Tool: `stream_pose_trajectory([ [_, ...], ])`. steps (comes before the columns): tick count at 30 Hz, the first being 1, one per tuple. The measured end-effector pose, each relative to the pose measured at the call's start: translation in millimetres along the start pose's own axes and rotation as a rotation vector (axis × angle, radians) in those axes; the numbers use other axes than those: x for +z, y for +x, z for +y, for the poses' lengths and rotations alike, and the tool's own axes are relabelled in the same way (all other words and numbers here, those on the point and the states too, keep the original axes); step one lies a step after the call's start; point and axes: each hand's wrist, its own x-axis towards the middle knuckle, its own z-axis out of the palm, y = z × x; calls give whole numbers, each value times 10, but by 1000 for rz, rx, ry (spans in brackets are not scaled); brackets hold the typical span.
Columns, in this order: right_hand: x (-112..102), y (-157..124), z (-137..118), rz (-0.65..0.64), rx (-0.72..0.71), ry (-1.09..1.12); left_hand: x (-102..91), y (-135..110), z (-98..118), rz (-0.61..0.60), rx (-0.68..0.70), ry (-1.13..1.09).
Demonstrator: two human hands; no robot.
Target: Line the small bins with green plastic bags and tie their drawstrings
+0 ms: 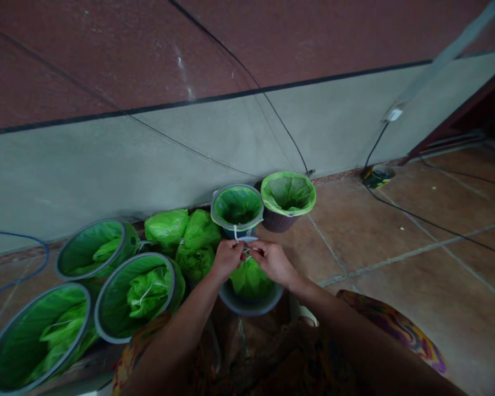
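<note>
Just beyond the hands, buckets.

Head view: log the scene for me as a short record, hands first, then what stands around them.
Left hand: pinches a white strip above a green bag
Right hand: close to the left, over the same bag; exact grip unclear
Bag position: in a round basin
Beyond the basin: grey-rimmed bucket and dark basket, both green-lined
Left side: three larger tubs, green-lined, green bundles inside
Between tubs and bucket: more green bags
Far right, by the wall: small can
</note>
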Motion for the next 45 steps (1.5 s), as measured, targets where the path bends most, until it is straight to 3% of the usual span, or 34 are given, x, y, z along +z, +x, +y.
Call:
stream_pose_trajectory([
  [3,-11,-31,-40,-29,-72,-150,-1,7,1,-21,-39,-44],
  [6,-6,-6,-5,-58,18,-139,-11,28,-32,-70,38,-93],
  [11,19,63,129,-157,392,338,-30,55,-111,-157,171,-107],
  [16,-5,55,154,-121,646,648,-41,29,-112,-222,248,-7],
  [21,-31,50,133,-131,650,713,-21,-9,-116,-226,334,182],
  [27,-15,52,195,-115,635,740,28,-55,-135,-70,360,289],
  [36,-6,45,234,-136,633,726,-46,-67,-140,-40,445,468],
  [42,-87,114,526,102,586,312,-177,-28,-231,-5,391,736],
  [45,-112,141,634,144,597,241,-175,-12,-272,-27,323,861],
])
